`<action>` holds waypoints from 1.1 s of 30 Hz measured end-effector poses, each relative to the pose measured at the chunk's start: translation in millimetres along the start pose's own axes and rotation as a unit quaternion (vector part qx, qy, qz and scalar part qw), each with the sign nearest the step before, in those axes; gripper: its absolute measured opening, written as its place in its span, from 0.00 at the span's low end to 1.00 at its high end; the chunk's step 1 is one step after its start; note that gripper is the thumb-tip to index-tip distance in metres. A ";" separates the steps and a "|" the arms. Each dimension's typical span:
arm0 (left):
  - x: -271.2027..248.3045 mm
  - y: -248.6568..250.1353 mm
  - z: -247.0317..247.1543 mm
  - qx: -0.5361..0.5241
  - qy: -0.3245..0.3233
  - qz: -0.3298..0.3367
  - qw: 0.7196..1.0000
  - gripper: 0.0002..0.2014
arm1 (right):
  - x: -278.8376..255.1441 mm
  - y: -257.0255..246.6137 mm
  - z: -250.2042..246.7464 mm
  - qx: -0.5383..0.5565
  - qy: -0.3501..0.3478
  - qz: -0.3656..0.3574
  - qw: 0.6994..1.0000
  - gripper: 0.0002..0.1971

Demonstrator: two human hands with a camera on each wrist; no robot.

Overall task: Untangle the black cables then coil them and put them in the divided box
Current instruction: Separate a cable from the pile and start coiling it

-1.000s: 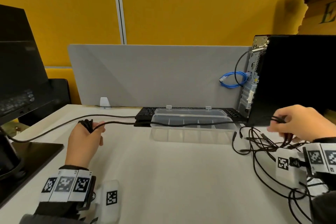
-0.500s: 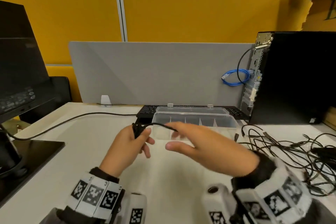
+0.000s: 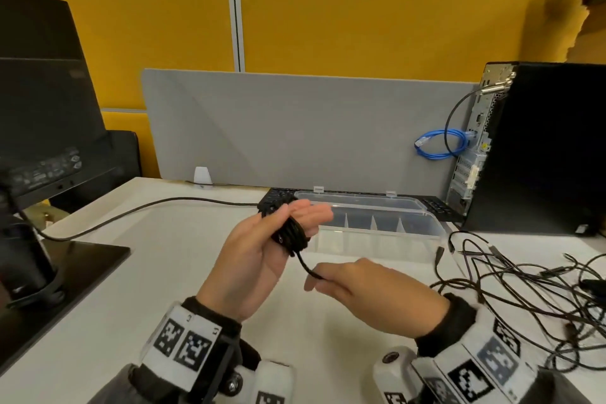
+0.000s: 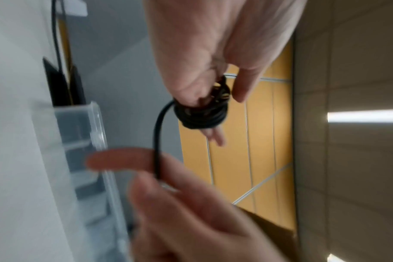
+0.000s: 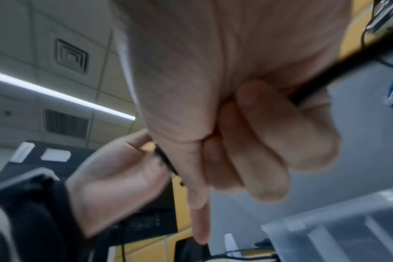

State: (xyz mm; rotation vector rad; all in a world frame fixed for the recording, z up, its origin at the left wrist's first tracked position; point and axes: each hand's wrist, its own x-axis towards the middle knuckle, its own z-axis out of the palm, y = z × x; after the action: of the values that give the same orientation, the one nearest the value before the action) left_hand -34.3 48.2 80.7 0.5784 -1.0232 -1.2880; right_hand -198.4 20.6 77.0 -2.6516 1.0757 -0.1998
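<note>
A black cable is wound into a small coil [image 3: 292, 235] round the fingers of my left hand [image 3: 305, 216], which is held palm-up above the table in front of the box. The coil's short free end [image 3: 305, 264] runs down to my right hand [image 3: 323, 279], which pinches it between thumb and fingers. In the left wrist view the coil [image 4: 202, 113] sits at my fingertips. The right wrist view has the cable [image 5: 348, 67] passing through my curled fingers. The clear divided box [image 3: 426, 241] stands open just behind both hands. A tangle of black cables [image 3: 524, 282] lies to the right.
A black keyboard [image 3: 433, 205] lies behind the box, against a grey divider. A black computer tower [image 3: 541, 147] with a blue cable [image 3: 439, 147] stands at the right. On the left are a monitor stand [image 3: 49, 259] and a black cord [image 3: 131, 213] across the table.
My right hand left the tangle and came to the middle. My left hand moved right and turned palm-up. The long stretched cable is now a coil with a short tail.
</note>
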 end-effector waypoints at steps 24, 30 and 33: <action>8.5 34.4 -69.5 0.053 0.330 0.170 0.927 0.09 | -56.4 143.0 -73.4 -0.111 0.201 0.334 0.914 0.18; 8.2 24.9 -61.3 0.134 0.317 0.122 0.931 0.11 | -81.1 154.8 -86.0 -0.161 0.248 0.424 0.856 0.13; 8.2 14.3 -42.3 0.210 0.240 0.072 0.945 0.16 | -64.1 118.4 -87.8 -0.117 0.231 0.324 0.910 0.39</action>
State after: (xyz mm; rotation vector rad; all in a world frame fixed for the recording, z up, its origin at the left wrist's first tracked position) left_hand 9.0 36.0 75.3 1.0634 -0.9065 -0.7401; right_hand -342.6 -33.3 123.5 -2.3079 2.1849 -0.6054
